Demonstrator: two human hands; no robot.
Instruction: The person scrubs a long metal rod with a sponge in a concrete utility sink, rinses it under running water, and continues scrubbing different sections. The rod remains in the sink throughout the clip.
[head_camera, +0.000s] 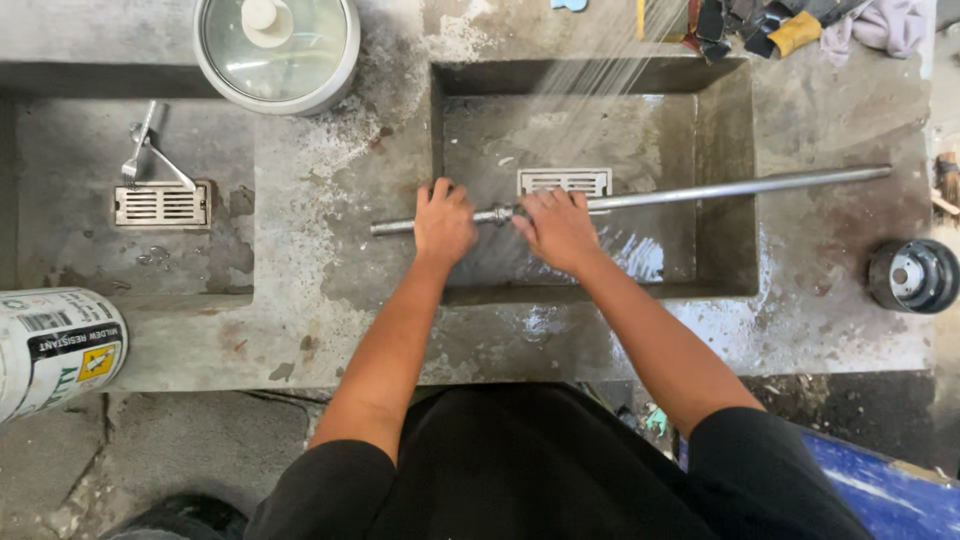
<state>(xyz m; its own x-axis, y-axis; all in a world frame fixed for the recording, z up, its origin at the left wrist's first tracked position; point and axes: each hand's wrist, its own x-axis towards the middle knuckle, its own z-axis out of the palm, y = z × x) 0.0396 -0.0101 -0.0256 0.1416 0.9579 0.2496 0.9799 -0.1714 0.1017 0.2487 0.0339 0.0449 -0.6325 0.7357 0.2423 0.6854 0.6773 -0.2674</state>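
Both arms reach straight out from the body over the concrete bench (330, 330), elbows slightly bent, black sleeves pushed up to the upper arm. The left hand (443, 222) lies palm down on a long metal pipe (700, 190), its fingers (441, 190) curled over the top and closed round it. The right hand (556, 228) sits just beside it, also palm down, fingers wrapped over the same pipe close to a small joint between the two hands. The pipe lies nearly level across the right-hand sink (720, 150), one end resting on the bench to the left of the basin, the other end reaching past the basin's right wall onto the bench. Water streams down in thin lines into this sink from above, and its floor is wet and shining near the rectangular metal drain grate (564, 181).

At the lower left edge a white cylindrical bucket (55, 350) lies on its side, wearing a label with black bands and a yellow diamond-shaped mark. At the right, on the bench, stands a small black round part with a pale metal centre (913, 276).

The left-hand sink (60, 240) holds a fork (140, 150) and another thin metal utensil, lying by its own drain grate (161, 204). Above it stands a pale round pot with a glass lid and white knob (277, 48); what is inside I cannot tell. Crumpled rags (800, 25) lie along the far edge.
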